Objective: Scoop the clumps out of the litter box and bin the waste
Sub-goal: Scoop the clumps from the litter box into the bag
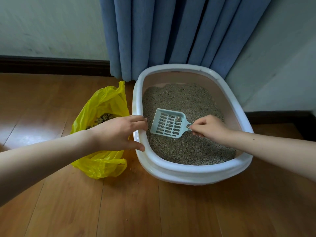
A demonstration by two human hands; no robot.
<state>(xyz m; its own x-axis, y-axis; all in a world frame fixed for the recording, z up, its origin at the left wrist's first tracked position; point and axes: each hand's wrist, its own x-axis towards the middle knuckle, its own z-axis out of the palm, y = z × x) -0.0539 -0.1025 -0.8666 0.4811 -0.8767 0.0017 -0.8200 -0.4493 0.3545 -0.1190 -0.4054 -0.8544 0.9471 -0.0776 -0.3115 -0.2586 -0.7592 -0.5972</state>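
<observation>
Over litter (pixel 184 100), scoop (pixel 168 123) handle between right fingers (pixel 199 127)

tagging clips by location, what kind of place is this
Most likely a room in a home, in a corner by the wall. A cat litter box sits on a wood-plank floor, blue curtains hang to the floor behind it, and a dark skirting board runs along a plain painted wall.

Glossy wooden floor (pixel 153 211), crinkly yellow plastic bag (pixel 102 165), seemingly smooth plastic scoop (pixel 168 124).
</observation>
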